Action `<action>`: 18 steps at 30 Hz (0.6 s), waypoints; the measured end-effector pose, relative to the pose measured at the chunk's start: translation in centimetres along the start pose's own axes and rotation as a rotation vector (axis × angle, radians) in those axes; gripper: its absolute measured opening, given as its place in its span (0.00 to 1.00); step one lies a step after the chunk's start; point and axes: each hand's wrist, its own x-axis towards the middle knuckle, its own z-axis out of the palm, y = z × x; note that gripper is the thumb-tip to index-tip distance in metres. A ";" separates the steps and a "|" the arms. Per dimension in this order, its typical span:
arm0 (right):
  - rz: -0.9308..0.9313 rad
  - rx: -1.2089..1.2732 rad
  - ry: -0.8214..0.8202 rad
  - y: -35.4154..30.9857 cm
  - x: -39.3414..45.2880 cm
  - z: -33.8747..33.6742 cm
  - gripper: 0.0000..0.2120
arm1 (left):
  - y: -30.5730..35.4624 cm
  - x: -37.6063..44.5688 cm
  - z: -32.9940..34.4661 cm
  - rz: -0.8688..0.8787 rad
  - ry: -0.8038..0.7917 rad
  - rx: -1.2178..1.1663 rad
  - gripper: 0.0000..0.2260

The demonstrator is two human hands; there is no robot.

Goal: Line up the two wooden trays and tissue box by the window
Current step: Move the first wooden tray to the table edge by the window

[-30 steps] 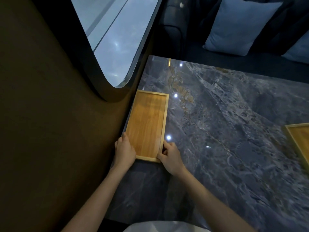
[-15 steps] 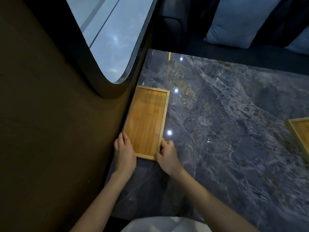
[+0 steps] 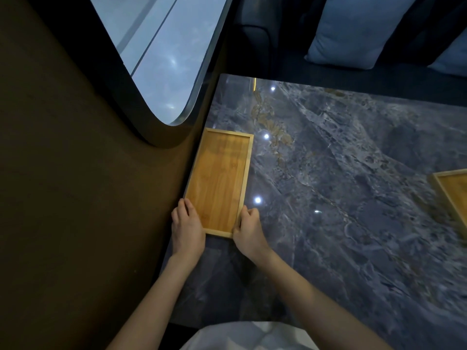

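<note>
A shallow rectangular wooden tray lies lengthwise along the left edge of the marble table, against the wall just below the window. My left hand grips its near left corner. My right hand holds its near right corner, fingers curled on the rim. A second wooden tray lies at the far right of the table, cut off by the frame edge. No tissue box is in view.
A brown wall runs along the table's left side. Beyond the table's far edge is a dark sofa with light blue cushions. Bright ceiling-light reflections dot the marble.
The tray with both hands on it appears to have slid slightly away from me along the wall. My grip on its near corners is unchanged.
</note>
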 end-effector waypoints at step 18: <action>0.020 -0.170 -0.336 0.5 1.6 -6.5 0.12 | 4.1 1.6 -5.1 0.121 -0.130 0.306 0.11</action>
